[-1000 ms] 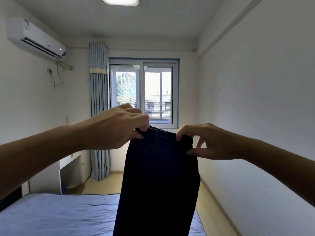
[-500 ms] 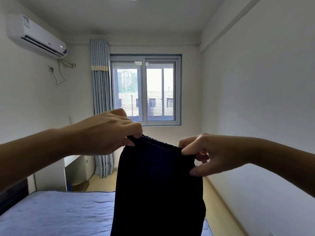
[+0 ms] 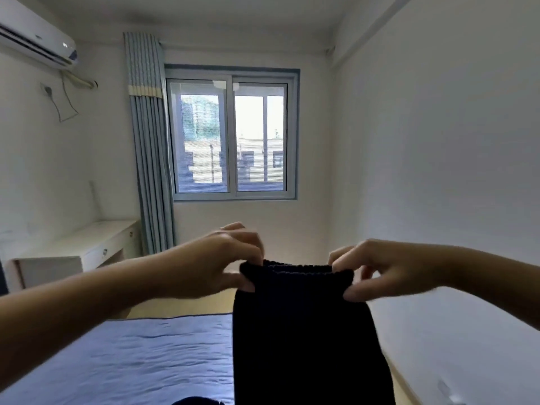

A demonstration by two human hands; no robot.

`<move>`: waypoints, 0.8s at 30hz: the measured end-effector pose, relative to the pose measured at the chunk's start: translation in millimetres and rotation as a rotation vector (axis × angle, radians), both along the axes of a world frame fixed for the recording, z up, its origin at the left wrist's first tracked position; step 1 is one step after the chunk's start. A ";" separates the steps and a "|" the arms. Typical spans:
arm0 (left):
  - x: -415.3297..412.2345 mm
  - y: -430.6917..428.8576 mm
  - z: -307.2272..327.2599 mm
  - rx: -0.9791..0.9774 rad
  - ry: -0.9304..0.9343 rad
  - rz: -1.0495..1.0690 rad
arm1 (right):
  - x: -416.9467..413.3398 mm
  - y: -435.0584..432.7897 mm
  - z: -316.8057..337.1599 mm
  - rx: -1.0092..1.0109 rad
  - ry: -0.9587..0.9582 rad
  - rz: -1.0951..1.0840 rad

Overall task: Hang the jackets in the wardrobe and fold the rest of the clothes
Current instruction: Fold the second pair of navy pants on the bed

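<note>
A pair of dark navy trousers point(image 3: 304, 340) hangs in front of me, held up by its elastic waistband above the bed. My left hand point(image 3: 213, 264) pinches the waistband's left corner between thumb and fingers. My right hand point(image 3: 377, 270) pinches the right corner the same way. The trouser legs drop straight down and leave the frame at the bottom. Another dark piece of cloth point(image 3: 195, 401) just shows at the bottom edge on the bed.
A bed with a blue sheet point(image 3: 117, 363) fills the lower left. A white desk point(image 3: 84, 247) stands against the left wall, by a blue-grey curtain point(image 3: 149, 147) and a window point(image 3: 230, 135). A bare white wall point(image 3: 438, 171) runs along the right, with a strip of floor beside the bed.
Both hands have come down with the trousers, from window height to just above the bed. They moved a little further apart, drawing the waistband flatter. My view has tilted and shifted right.
</note>
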State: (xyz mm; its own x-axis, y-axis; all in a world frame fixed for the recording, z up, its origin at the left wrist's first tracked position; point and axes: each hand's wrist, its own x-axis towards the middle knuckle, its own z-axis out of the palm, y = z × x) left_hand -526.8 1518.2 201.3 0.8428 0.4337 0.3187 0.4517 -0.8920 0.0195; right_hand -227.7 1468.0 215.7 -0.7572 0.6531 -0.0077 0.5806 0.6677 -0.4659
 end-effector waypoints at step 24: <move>145.4 43.2 -27.2 0.597 -0.050 0.499 | 88.1 69.6 -57.3 1.256 -0.659 -0.509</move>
